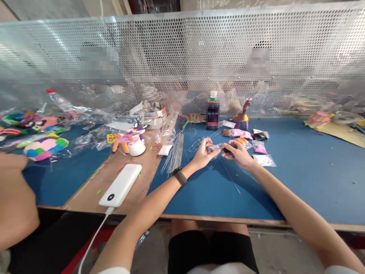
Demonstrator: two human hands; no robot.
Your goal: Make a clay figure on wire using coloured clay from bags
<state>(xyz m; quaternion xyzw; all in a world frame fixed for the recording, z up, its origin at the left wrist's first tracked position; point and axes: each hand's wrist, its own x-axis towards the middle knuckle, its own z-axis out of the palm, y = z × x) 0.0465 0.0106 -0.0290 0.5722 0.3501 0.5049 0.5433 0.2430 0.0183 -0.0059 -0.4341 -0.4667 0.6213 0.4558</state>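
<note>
Both my hands meet over the blue table top (299,179), holding a small clear plastic packet (216,147) between them. My left hand (203,153), with a dark band on its wrist, pinches the packet's left end. My right hand (238,153) is closed on its right end, where something dark shows. A thin wire (228,174) runs down and to the right from under my hands. Just beyond my fingers lie more small packets of coloured clay: pink (259,147), orange (242,140) and white (264,160).
A bundle of thin wires (175,152) lies left of my hands. A white power bank (121,185) with its cable rests on a brown board (125,171). A toy horse (127,138), a dark bottle (212,110), a purple figure (242,116) and bagged colourful shapes (45,146) stand around. Another person's arm (13,198) is at far left. A perforated metal screen (182,57) closes the back.
</note>
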